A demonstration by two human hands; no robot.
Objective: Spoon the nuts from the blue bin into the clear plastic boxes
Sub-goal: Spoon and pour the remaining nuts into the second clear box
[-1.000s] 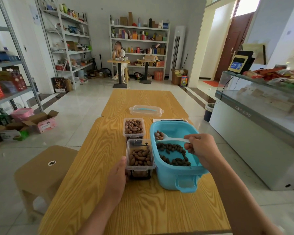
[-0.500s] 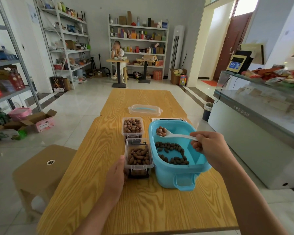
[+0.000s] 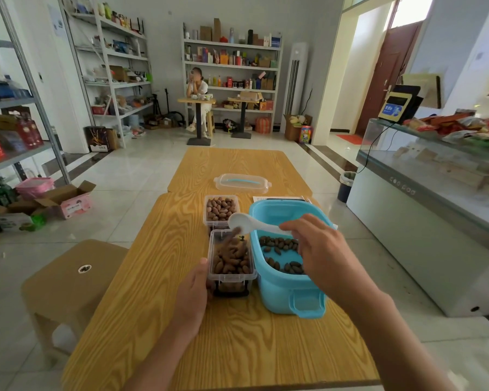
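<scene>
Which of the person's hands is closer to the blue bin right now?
The right hand, holding the white spoon directly above the blue bin. The left hand rests beyond the near clear box, on its far side.

- Two hands are seen: the left hand (image 3: 194, 292) and the right hand (image 3: 319, 249).
- Two clear plastic boxes are counted, a near box (image 3: 232, 275) and a far box (image 3: 221, 220), each with nuts inside.
- One blue bin (image 3: 291, 294) is seen.
- One white spoon (image 3: 244, 222) is seen.
- One clear lid (image 3: 241, 182) is seen.
- Two wooden surfaces are set end to end, the near surface (image 3: 158, 277) and the far surface (image 3: 237, 165).
- One stool (image 3: 68, 275) is seen beside them.
- One seated person (image 3: 198, 88) is seen at the back.
- The loose nuts (image 3: 280, 244) in the bin cannot be counted exactly.
</scene>
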